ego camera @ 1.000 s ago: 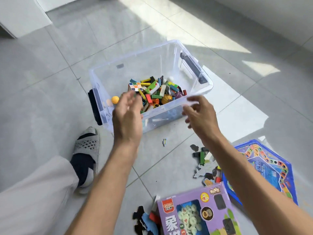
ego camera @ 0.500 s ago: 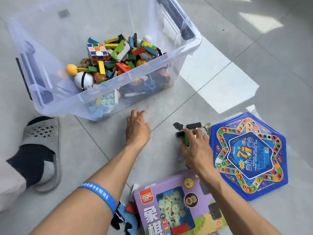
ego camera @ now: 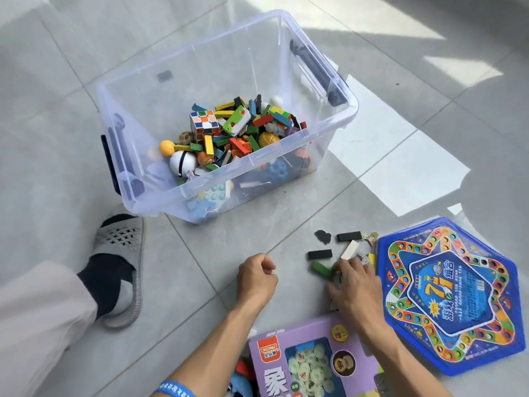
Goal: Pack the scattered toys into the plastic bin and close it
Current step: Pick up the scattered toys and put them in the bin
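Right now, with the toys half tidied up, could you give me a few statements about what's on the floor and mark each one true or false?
1. The plastic bin has its lid on. False: it stands open, and no lid is in view.
2. A puzzle cube lies on the pile of toys in the bin. True.
3. The right hand is on the loose blocks beside the blue game board. True: its fingers touch a green block.
4. The left hand is inside the bin. False: it is over the floor tiles, loosely closed; whether it holds anything cannot be told.
5. The purple chess box is already packed. False: it lies on the floor.
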Available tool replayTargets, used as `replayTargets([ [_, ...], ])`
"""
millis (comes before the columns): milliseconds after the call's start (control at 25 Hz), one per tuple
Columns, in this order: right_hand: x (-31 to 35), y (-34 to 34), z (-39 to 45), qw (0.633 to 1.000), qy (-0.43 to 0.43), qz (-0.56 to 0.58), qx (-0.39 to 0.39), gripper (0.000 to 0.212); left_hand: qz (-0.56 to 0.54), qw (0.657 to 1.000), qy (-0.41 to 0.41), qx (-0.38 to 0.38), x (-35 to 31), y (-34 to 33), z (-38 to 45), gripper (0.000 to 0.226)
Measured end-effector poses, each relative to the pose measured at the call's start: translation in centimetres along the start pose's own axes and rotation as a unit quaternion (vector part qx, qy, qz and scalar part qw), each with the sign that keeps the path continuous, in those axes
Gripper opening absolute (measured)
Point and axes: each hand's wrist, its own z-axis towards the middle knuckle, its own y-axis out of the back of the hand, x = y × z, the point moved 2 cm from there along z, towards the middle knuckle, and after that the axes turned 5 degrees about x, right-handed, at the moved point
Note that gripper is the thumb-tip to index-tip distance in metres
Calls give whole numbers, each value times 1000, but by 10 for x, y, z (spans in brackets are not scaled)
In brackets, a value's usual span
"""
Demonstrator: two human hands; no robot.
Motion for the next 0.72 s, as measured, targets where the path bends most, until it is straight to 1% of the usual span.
replayTargets([
  [80, 4, 0, 0, 999, 3, -36, -10, 30, -134, 991, -5, -14, -23, 18, -22, 18],
  [120, 7, 2, 2, 999, 0, -46, -18, 31, -209, 977, -28, -26, -42, 32, -37, 17],
  [200, 15, 1, 4, 997, 3, -70, -21, 35, -338, 935, -93, -56, -84, 77, -66, 23],
  [240, 19, -3, 4, 997, 16, -79, -11, 35, -377, 913, -137, -75, -105, 105, -74, 25],
  [320, 27, -8, 0, 995, 54, -79, 6, 28, -400, 882, -207, -142, -142, 165, -80, 20],
  [360, 33, -2, -2, 997, 60, -37, 10, 27, -387, 875, -226, -183, -153, 190, -77, 16],
  [400, 40, 11, -8, 998, 51, 48, -1, 25, -365, 873, -237, -220, -159, 208, -74, 13],
  [440, 50, 29, -14, 987, 35, 158, -22, 22, -348, 871, -248, -241, -160, 215, -71, 12],
  [480, 64, 55, -18, 963, 35, 261, -59, 19, -334, 871, -261, -248, -154, 213, -71, 11],
  [520, 85, 87, -15, 934, 54, 337, -106, 17, -322, 873, -272, -245, -145, 201, -71, 11],
  [560, 107, 122, -8, 908, 89, 380, -151, 16, -308, 884, -264, -233, -131, 183, -73, 11],
  [600, 126, 156, 1, 892, 126, 395, -180, 19, -291, 902, -238, -213, -114, 158, -76, 11],
  [640, 140, 183, 13, 889, 154, 388, -190, 23, -265, 925, -202, -182, -94, 130, -77, 13],
  [680, 147, 202, 25, 895, 160, 372, -189, 26, -228, 950, -165, -138, -74, 102, -80, 14],
  [720, 141, 207, 36, 904, 146, 358, -184, 25, -180, 971, -136, -84, -56, 74, -83, 14],
])
